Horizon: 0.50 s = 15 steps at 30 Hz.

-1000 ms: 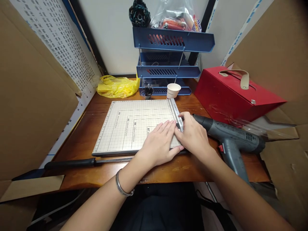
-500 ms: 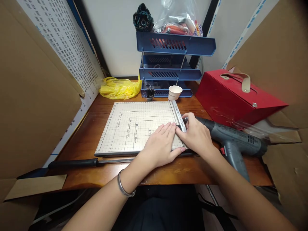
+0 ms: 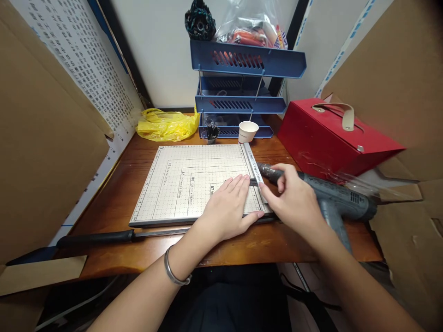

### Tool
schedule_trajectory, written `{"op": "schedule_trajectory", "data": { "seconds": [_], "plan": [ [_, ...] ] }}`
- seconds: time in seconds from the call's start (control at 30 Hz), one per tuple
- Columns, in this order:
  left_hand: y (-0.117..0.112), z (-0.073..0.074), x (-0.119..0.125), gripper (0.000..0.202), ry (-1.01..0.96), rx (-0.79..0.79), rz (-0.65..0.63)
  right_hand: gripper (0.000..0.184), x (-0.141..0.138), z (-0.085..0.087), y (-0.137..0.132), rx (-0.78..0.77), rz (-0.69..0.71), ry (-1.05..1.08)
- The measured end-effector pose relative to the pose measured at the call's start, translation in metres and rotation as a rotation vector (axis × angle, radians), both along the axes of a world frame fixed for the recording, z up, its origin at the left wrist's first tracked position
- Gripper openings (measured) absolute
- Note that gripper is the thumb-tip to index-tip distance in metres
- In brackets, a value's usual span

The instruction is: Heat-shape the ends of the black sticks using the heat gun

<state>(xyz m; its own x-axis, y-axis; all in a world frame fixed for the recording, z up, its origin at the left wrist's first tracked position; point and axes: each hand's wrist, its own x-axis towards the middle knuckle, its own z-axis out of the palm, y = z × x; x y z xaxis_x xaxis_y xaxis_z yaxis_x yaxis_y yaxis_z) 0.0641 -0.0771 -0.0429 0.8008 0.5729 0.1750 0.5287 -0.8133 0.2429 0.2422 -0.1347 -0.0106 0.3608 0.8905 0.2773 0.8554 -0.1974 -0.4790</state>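
Note:
A cream paper cutter with a printed grid lies on the wooden desk. My left hand rests flat on its right part, fingers together and thumb out along the front edge. From under its fingertips a small bundle of thin black strips reaches to the metal guard bar. Beside that bar, my right hand has its thumb by the bar and its fingers loosely bent, with a gap between thumb and forefinger. Nothing shows in it. The cutter's black-handled blade arm lies along the front.
A grey heat gun lies right of the cutter, partly behind my right hand. Behind it stands a red box. At the back are a paper cup, a small pot of black pieces, blue trays and a yellow bag.
My right hand has drawn back slightly to the right from the guard bar, its thumb and forefinger further apart. My left hand stays on the board. The whole view has shifted a little.

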Motion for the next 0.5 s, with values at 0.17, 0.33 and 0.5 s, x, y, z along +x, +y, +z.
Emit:
{"op": "schedule_trajectory", "data": {
  "seconds": [0.17, 0.33, 0.5],
  "plan": [
    [0.001, 0.004, 0.000, 0.093, 0.047, -0.033, -0.004, 0.040, 0.031, 0.000, -0.058, 0.128, -0.235, 0.077],
    [0.001, 0.007, 0.000, 0.093, 0.086, -0.047, -0.006, 0.052, 0.057, -0.007, -0.101, 0.107, -0.529, 0.100],
    [0.000, 0.008, 0.002, 0.094, 0.085, -0.054, -0.001, 0.058, 0.088, -0.029, -0.120, -0.016, -0.648, 0.147]
  ]
}}
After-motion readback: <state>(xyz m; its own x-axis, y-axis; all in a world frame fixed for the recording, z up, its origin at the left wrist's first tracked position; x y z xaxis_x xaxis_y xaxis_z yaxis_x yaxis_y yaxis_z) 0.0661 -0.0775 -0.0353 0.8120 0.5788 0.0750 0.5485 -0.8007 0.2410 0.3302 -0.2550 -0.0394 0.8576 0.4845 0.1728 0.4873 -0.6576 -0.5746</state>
